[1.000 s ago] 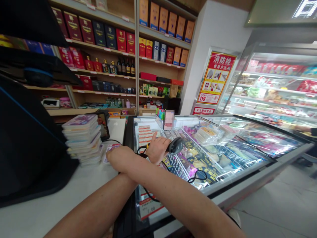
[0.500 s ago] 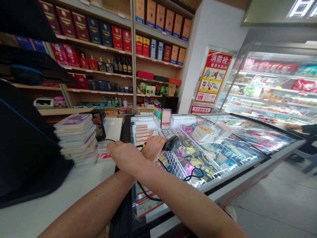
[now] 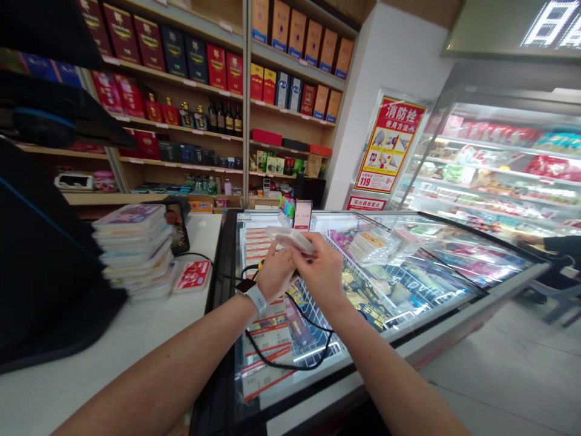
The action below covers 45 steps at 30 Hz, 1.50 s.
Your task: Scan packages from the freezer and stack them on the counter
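My left hand point(image 3: 275, 272), with a white smartwatch point(image 3: 256, 298) on its wrist, and my right hand point(image 3: 322, 269) meet above the glass lid of a chest freezer point(image 3: 436, 266). Between them they pinch a pale, flat plastic packet point(image 3: 290, 240). A small red-and-white packet point(image 3: 190, 275) lies on the white counter point(image 3: 91, 339) to my left, beside a tall stack of flat packs point(image 3: 134, 251). A black cable point(image 3: 281, 363) loops below my hands. The black scanner is out of sight.
A dark phone point(image 3: 177, 227) stands behind the stack, and a black shape point(image 3: 40, 242) fills the far left. Wooden shelves of boxed liquor point(image 3: 204, 79) rise behind the freezer. A chilled display case point(image 3: 494, 169) stands at right, with another person's hand point(image 3: 529, 239) near it.
My arms have uncrossed and both hands now hold the pale packet over the freezer. The black scanner no longer shows, and the red-and-white packet lies on the counter, uncovered by my hand.
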Motion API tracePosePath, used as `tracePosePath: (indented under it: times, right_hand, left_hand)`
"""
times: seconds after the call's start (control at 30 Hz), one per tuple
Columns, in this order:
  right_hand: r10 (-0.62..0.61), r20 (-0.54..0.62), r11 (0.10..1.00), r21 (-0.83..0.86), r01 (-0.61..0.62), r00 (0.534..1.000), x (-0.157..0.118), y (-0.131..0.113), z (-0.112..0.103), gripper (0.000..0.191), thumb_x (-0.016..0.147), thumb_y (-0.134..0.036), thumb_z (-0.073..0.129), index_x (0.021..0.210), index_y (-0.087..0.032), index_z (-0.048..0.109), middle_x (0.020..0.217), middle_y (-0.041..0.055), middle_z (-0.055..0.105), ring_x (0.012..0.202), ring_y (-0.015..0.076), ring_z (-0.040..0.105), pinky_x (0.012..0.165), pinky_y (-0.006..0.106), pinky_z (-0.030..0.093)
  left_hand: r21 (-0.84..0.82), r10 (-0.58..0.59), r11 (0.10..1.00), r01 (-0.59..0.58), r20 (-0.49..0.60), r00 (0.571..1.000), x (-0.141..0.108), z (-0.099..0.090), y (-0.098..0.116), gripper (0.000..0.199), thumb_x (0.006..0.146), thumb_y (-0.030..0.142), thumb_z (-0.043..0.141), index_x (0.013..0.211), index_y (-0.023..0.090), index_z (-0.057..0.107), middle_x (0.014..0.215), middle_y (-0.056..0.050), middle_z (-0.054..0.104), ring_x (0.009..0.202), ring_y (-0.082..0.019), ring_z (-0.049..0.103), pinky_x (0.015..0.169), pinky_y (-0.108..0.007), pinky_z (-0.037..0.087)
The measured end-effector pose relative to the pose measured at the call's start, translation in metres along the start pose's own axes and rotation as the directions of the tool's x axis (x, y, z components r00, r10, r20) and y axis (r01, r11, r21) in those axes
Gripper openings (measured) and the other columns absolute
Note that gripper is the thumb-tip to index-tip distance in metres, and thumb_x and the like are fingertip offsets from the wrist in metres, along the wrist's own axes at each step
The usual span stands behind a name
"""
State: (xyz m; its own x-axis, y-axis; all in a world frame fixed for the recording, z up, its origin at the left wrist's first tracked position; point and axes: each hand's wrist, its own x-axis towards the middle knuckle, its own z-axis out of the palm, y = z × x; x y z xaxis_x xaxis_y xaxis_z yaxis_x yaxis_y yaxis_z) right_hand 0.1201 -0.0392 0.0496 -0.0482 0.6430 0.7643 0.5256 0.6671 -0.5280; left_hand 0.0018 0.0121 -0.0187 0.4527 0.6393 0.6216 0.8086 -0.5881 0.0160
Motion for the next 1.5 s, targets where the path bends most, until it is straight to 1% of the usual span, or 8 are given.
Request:
tracePosePath:
  times: [0.2,0.4,0.53,0.73,0.83,0.93,1.3,1.5]
  right_hand:
    - [0.124,-0.218,0.99,0.094,-0.105,0.968,-0.002,0.037,-0.036,0.025,0.082,-0.037,0.066,0.099,-0.019,0.065,0.084,0.0003,0.067,0.072,0.0148,0.062,0.069,0.027,0.054]
    - [0.1,-0.368,0.988,-0.073,-0.136,0.924,-0.008,0.079,-0.063,0.03,0.081,-0.042,0.068,0.099,-0.018,0.066,0.081,-0.0008,0.064,0.065,0.0125,0.054,0.066,0.026,0.048]
    - [0.071,-0.366,0.97,-0.191,-0.15,0.928,-0.011,0.115,-0.068,0.025,0.083,-0.043,0.064,0.077,-0.018,0.061,0.071,-0.0029,0.054,0.065,0.0122,0.048,0.066,0.026,0.043]
    - [0.189,-0.277,0.953,-0.178,-0.244,0.942,-0.023,0.155,-0.059,0.031,0.093,-0.051,0.048,0.082,-0.022,0.05,0.063,-0.0066,0.045,0.056,0.0123,0.047,0.059,0.024,0.037]
    - [0.258,-0.281,0.925,-0.203,-0.32,0.924,-0.031,0.163,-0.056,0.031,0.095,-0.053,0.043,0.089,-0.023,0.047,0.058,-0.0078,0.042,0.052,0.0143,0.047,0.055,0.025,0.033]
    - [0.297,-0.286,0.908,-0.211,-0.362,0.911,-0.035,0.167,-0.056,0.031,0.096,-0.053,0.038,0.096,-0.024,0.048,0.061,-0.006,0.048,0.054,0.0162,0.05,0.055,0.026,0.033]
    - [0.318,-0.273,0.889,-0.247,-0.386,0.908,-0.04,0.173,-0.06,0.036,0.095,-0.055,0.037,0.101,-0.022,0.049,0.062,-0.0056,0.048,0.052,0.0167,0.048,0.056,0.027,0.031]
    - [0.309,-0.272,0.883,-0.274,-0.381,0.912,-0.041,0.173,-0.06,0.037,0.092,-0.05,0.042,0.11,-0.02,0.051,0.064,-0.0038,0.052,0.054,0.0171,0.049,0.057,0.028,0.035]
  left_hand:
    - [0.022,0.051,0.998,-0.051,0.0,0.999,-0.005,-0.006,-0.004,0.041,0.078,0.016,0.069,0.117,0.019,0.058,0.109,-0.009,0.069,0.108,-0.027,0.063,0.119,-0.059,0.022]
    - [0.02,0.052,0.998,-0.052,0.003,0.999,-0.003,-0.008,-0.002,0.04,0.077,0.015,0.07,0.115,0.019,0.06,0.109,-0.009,0.07,0.105,-0.027,0.064,0.119,-0.06,0.021]
    - [0.017,0.053,0.998,-0.053,0.01,0.999,-0.003,-0.008,-0.003,0.04,0.077,0.015,0.07,0.116,0.018,0.06,0.11,-0.01,0.069,0.107,-0.028,0.063,0.118,-0.06,0.022]
    - [0.01,0.059,0.998,-0.059,0.005,0.998,-0.003,-0.009,-0.003,0.039,0.077,0.013,0.067,0.115,0.019,0.06,0.11,-0.01,0.07,0.107,-0.028,0.063,0.118,-0.06,0.022]
    - [0.004,0.059,0.998,-0.059,0.008,0.998,-0.002,-0.01,-0.002,0.038,0.078,0.013,0.067,0.115,0.019,0.059,0.112,-0.009,0.07,0.107,-0.028,0.064,0.119,-0.06,0.021]
    - [0.002,0.048,0.999,-0.048,0.016,0.999,-0.002,-0.01,-0.002,0.038,0.078,0.014,0.067,0.114,0.02,0.06,0.111,-0.009,0.071,0.108,-0.028,0.064,0.118,-0.061,0.021]
    - [-0.01,0.051,0.999,-0.051,0.017,0.999,-0.002,-0.008,-0.004,0.04,0.078,0.014,0.067,0.116,0.019,0.059,0.11,-0.009,0.071,0.109,-0.028,0.064,0.119,-0.061,0.018]
    - [0.003,0.045,0.999,-0.045,0.022,0.999,-0.002,-0.01,-0.003,0.041,0.076,0.013,0.066,0.116,0.02,0.059,0.11,-0.009,0.071,0.108,-0.029,0.064,0.118,-0.063,0.021]
